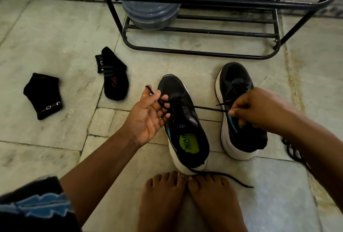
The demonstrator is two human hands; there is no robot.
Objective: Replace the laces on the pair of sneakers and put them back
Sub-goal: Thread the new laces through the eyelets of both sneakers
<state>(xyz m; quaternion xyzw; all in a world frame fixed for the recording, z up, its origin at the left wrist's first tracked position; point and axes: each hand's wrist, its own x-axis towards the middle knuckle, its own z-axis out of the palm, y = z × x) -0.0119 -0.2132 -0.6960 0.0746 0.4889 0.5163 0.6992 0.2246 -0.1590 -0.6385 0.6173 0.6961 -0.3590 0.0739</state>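
Two black sneakers with white soles stand on the stone floor, toes pointing away from me. The left sneaker [185, 131] has a green insole and a black lace [207, 109] stretched taut across it. My left hand [148, 116] is palm up beside that shoe, with one lace end looped over its curled fingers. My right hand [259, 109] pinches the other lace end and hovers over the right sneaker [235, 81], whose laces look threaded. Another loose black lace [228, 178] lies by my bare feet.
A black metal shoe rack [204, 33] stands straight ahead with a grey lidded plastic container [151, 3] on its lower shelf. Two black socks [43, 95] [114, 75] lie on the floor to the left. A dark coiled cord [294, 152] lies under my right forearm.
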